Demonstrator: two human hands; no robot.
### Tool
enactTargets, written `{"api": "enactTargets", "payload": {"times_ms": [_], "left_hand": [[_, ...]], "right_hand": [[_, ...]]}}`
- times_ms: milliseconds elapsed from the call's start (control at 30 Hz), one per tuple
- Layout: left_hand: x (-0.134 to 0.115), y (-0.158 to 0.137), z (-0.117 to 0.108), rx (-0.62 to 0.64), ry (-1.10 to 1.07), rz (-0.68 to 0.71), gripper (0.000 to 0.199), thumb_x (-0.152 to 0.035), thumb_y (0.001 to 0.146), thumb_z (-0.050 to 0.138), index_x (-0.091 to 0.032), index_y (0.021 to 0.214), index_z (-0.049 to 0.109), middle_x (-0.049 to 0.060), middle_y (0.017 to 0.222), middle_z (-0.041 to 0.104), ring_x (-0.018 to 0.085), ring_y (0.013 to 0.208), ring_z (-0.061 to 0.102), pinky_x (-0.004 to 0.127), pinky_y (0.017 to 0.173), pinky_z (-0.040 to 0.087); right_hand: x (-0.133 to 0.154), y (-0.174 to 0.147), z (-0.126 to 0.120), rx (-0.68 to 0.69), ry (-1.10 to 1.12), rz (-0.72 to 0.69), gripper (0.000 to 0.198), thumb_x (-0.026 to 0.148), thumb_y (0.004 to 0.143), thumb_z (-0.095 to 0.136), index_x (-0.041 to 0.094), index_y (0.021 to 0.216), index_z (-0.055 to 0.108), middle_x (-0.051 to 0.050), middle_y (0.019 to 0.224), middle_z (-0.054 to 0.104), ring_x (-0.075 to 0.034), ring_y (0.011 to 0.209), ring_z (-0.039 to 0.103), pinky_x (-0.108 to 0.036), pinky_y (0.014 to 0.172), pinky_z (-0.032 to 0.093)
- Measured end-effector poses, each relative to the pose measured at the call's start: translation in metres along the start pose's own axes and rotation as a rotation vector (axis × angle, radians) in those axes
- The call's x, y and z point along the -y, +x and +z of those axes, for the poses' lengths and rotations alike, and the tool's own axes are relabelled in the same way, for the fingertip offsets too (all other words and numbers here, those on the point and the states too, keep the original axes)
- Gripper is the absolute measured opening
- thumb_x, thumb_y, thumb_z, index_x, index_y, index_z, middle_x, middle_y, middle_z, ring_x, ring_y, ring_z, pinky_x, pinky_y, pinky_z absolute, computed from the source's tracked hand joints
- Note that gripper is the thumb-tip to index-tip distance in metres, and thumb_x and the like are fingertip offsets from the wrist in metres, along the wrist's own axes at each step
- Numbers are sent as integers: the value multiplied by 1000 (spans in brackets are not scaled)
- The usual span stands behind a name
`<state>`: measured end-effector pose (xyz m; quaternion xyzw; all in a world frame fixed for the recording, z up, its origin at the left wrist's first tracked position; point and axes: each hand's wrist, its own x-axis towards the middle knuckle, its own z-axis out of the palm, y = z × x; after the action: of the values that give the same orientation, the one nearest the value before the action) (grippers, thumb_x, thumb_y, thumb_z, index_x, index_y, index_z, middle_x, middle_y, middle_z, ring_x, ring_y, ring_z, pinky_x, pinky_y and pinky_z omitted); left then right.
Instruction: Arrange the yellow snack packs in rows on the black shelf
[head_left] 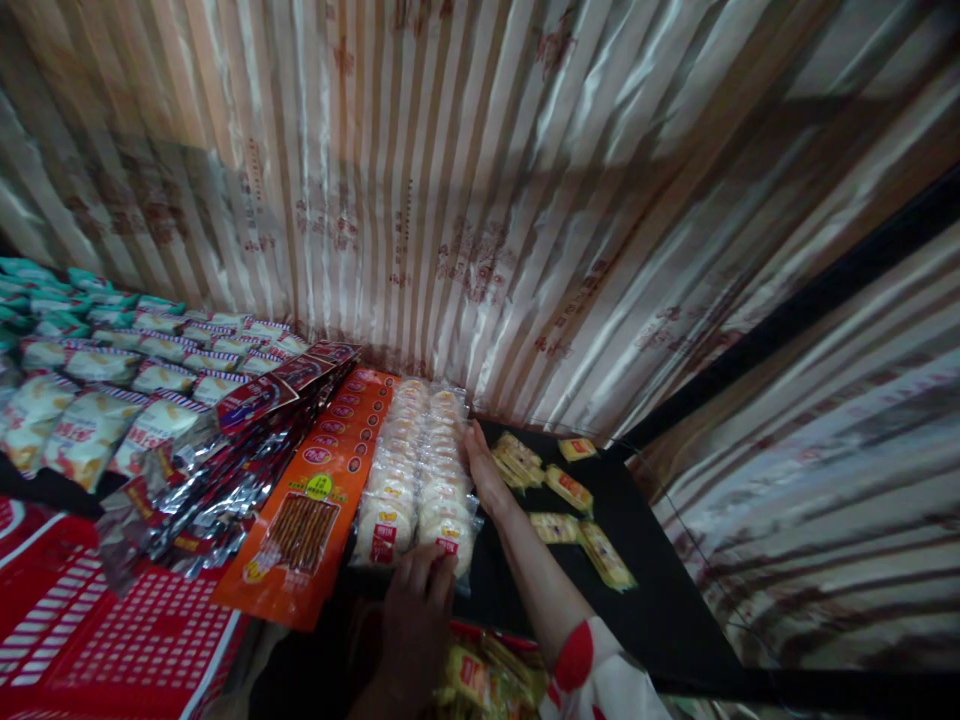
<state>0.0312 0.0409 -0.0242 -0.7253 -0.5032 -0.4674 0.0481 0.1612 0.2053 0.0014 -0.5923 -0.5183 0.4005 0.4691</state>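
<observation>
Two rows of clear-wrapped round white rice crackers (444, 492) stand packed on a black table, with red labels on the front packs. Against the front pack of the right row rest the fingertips of my left hand (418, 590), which is in shadow; its fingers are bent and hold nothing that I can see. My right hand (484, 465) lies along the right side of that row, fingers stretched out, touching the packs. Several small yellow snack packs (570, 488) lie scattered right of my right forearm.
An orange bag of stick snacks (300, 530) and a pile of dark foil packets (232, 470) lie left of the crackers. Beyond are rows of white snack bags (94, 430). A red basket (142, 630) is at lower left. Yellow packs (480, 680) fill a container below. A striped curtain (465, 200) hangs behind.
</observation>
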Motion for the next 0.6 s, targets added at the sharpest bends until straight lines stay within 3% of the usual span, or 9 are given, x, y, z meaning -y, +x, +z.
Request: {"api": "enactTargets", "payload": {"times_ms": [133, 267, 367, 533, 600], "left_hand": [[3, -3, 0, 65, 0, -14, 22, -12, 86, 44, -18, 99, 60, 7, 94, 63, 16, 89, 59, 31, 78, 51], [10, -9, -4, 120, -47, 50, 28, -11, 84, 47, -16, 110, 58, 10, 103, 62, 19, 97, 57, 34, 86, 49], [12, -13, -11, 132, -104, 77, 30, -10, 83, 46, -14, 112, 57, 11, 107, 62, 19, 104, 54, 35, 93, 45], [11, -23, -26, 287, -107, 129, 33, -12, 84, 40, -15, 111, 59, 11, 114, 60, 21, 109, 51, 38, 95, 44], [8, -31, -32, 352, -104, 159, 32, -14, 84, 40, -17, 109, 60, 10, 114, 60, 21, 110, 51, 37, 95, 44]], "right_hand": [[17, -26, -10, -127, -35, 22, 68, 65, 81, 39, 22, 134, 40, -7, 142, 40, -21, 132, 34, -40, 111, 23], [22, -86, -22, -226, 37, -91, 53, 58, 84, 40, 21, 120, 54, -8, 129, 54, -20, 119, 49, -39, 104, 35], [16, -147, -34, -279, 76, -91, 45, 51, 85, 43, 19, 112, 57, -9, 120, 60, -19, 107, 57, -38, 95, 44], [-13, -246, -68, -254, -148, 70, 37, 43, 83, 48, 19, 109, 58, -9, 109, 64, -20, 97, 61, -37, 89, 47], [-26, -276, -85, -124, -331, 139, 34, 39, 83, 46, 18, 103, 62, -10, 102, 66, -21, 92, 62, -38, 85, 48]]}}
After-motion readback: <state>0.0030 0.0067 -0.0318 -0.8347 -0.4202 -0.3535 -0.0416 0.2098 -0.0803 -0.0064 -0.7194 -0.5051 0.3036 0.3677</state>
